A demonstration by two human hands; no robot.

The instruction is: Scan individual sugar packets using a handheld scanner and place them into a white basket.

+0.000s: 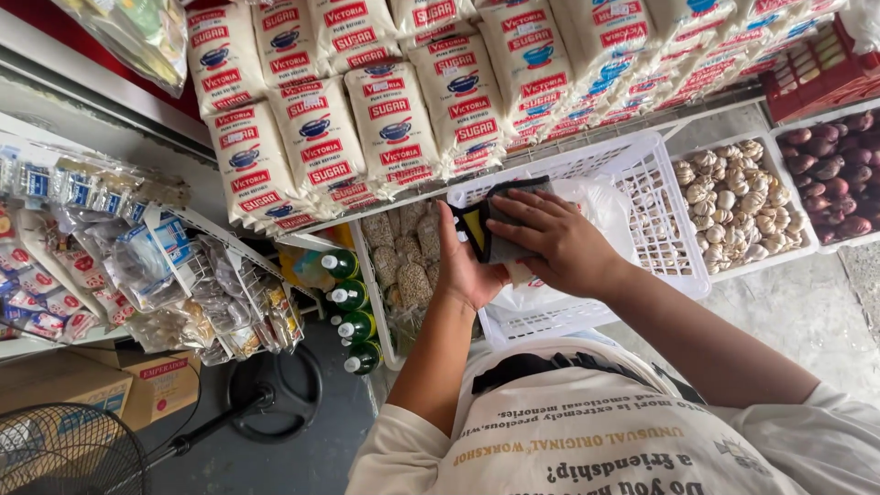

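Observation:
My left hand (464, 264) holds a dark cloth (502, 220) with a yellow patch from below, palm turned toward it. My right hand (555, 240) lies flat on top of the same cloth, fingers pointing left. Both hands meet over a white lattice plastic basket (656, 197), which holds a clear plastic bag (605, 206). The cloth is pressed between the two hands, so part of it is hidden.
Stacked white sugar bags (394, 119) fill the shelf above. Baskets of garlic (738, 202) and dark red onions (839, 170) sit to the right. Green bottles (353, 312), hanging sachet packs (110, 247), cardboard boxes (137, 380) and a fan (64, 454) are on the left.

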